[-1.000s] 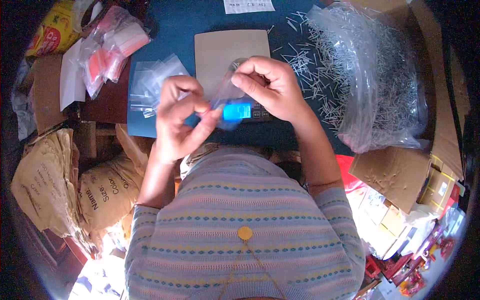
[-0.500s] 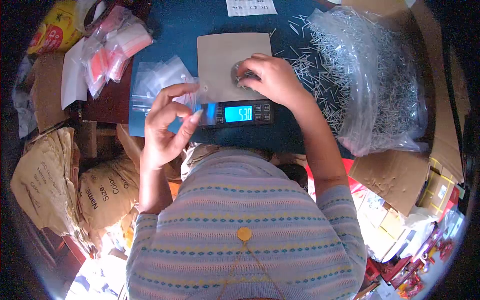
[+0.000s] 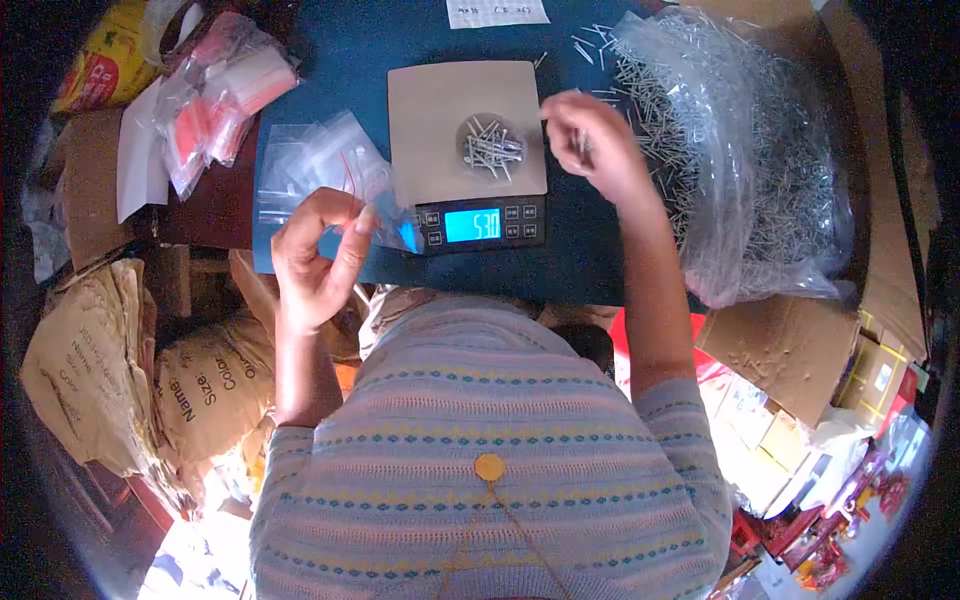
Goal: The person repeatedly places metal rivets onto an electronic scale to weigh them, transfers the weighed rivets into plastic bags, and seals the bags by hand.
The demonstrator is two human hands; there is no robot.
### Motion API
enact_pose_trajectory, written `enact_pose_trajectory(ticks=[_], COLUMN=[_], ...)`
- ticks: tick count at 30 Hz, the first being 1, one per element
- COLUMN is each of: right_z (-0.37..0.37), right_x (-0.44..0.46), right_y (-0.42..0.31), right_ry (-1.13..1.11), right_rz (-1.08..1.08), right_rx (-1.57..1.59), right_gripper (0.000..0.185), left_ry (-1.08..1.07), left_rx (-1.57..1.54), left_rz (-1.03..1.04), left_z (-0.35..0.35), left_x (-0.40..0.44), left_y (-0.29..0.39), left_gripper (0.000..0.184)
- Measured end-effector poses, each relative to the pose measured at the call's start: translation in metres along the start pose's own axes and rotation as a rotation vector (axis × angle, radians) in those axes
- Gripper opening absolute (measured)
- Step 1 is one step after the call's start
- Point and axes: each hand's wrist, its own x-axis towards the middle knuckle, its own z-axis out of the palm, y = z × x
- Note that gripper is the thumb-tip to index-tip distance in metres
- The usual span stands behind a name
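On the beige plate of a digital scale (image 3: 420, 110) sits a small round dish (image 3: 468, 135) holding a heap of nails (image 3: 492, 150). The blue display appears to read 530, possibly with a decimal point. My left hand (image 3: 318, 255) pinches a clear zip bag (image 3: 408, 232) between thumb and forefinger, left of the display. Just right of the plate, my right hand (image 3: 600, 145) is curled and blurred by motion. A greyish bit shows among its fingers, too unclear to name. Beneath the left hand's bag lie more clear zip bags (image 3: 315, 160).
A big plastic bag of nails (image 3: 750, 160) lies open on the right, with loose nails (image 3: 655, 150) spilling beside it. Packs of red-edged bags (image 3: 215, 105) lie at the left. A paper slip (image 3: 497, 12) is at the far edge. Cardboard (image 3: 780, 350) stands at the right.
My right hand has left the dish of nails and moved right, off the plate. My left hand has shifted slightly left and down with the zip bag.
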Motion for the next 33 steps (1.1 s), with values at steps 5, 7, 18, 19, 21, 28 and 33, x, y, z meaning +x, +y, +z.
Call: enact_pose_trajectory(ticks=[5,7,18,19,21,28,33], right_z=[0.044,0.042,-0.001,-0.014,-0.027,0.007,0.030], right_x=[0.006,0.014,-0.001,-0.006,-0.014,-0.017,-0.005], right_y=[0.011,0.027,0.010,0.004,-0.003,0.016,0.053], right_ry=[0.196,0.221,0.399,0.488,0.594,0.154,0.201], right_rz=[-0.251,-0.444,-0.447,-0.422,-0.424,-0.415,-0.484], right_rx=[-1.183,-1.266,-0.787,-0.960,-1.267,-1.153,-1.303], right_gripper=[0.017,0.017,0.015,0.020,0.030,0.090,0.088], left_ry=[0.035,0.043,0.094,0.098,0.104,0.186,0.124], left_rx=[-0.003,0.013,0.105,0.135,0.194,0.160,0.224], left_rz=[0.025,0.015,-0.021,0.016,0.088,0.081,0.075], left_z=[0.002,0.002,0.003,0.002,0.001,0.014,0.022], left_x=[0.000,-0.001,-0.002,0.000,0.004,0.018,0.024], left_y=[-0.001,-0.001,-0.003,-0.004,-0.008,-0.007,-0.005], left_gripper=[0.004,0.004,0.009,0.009,0.010,0.011,0.010])
